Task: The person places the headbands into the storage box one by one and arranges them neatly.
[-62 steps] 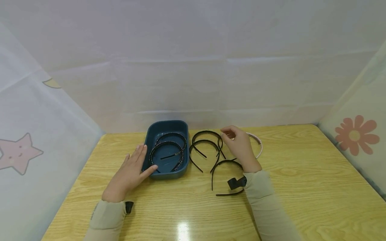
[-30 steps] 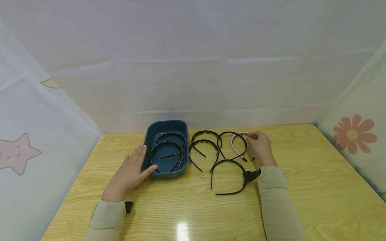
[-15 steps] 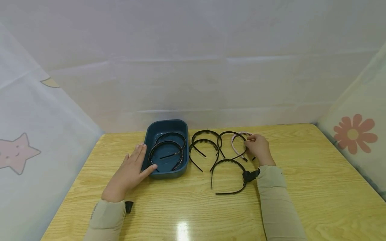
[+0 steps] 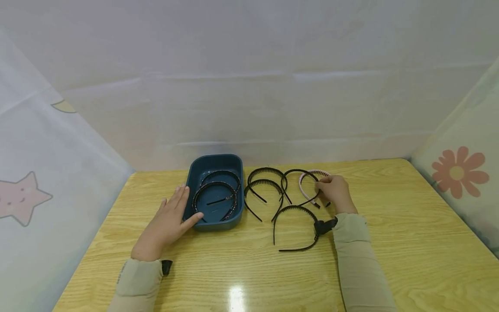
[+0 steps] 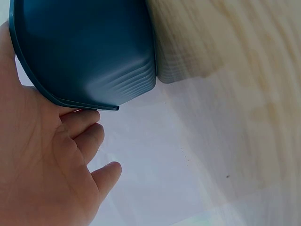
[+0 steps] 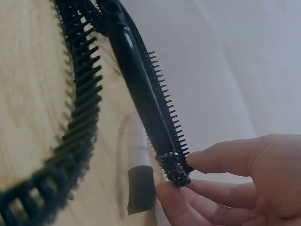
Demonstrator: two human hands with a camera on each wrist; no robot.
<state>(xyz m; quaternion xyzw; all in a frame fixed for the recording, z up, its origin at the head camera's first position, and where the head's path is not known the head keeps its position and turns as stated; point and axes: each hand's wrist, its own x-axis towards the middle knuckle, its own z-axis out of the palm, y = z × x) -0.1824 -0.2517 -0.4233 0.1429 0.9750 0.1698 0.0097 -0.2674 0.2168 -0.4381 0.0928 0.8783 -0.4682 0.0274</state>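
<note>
My left hand (image 4: 165, 227) lies with straight fingers along the left rim of a dark blue plastic tray (image 4: 218, 226), thumb over its front corner. In the left wrist view, the fingers of that hand (image 5: 47, 155) reach past the tray's edge (image 5: 136, 75). Two black beaded headbands (image 4: 215, 183) rest inside the tray. With thumb and fingers, my right hand (image 4: 336, 190) pinches the right side of a black toothed headband (image 4: 300, 170). Up close in the right wrist view, the pinched headband (image 6: 143, 96) shows a glittery beaded end. Partly behind it lies a pink headband (image 4: 300, 184) with black tips.
Two black toothed headbands (image 4: 265, 180) overlap to the right of the tray. Another black headband (image 4: 294, 207) lies nearer, beside the right wrist camera (image 4: 325, 226). The wooden table (image 4: 234, 264) meets a pale cloth backdrop (image 4: 249, 108) behind the tray.
My right hand has moved right from the black headband's left side, past the pink headband's top, then slightly back to pinch the black headband's right side. My left hand stays put.
</note>
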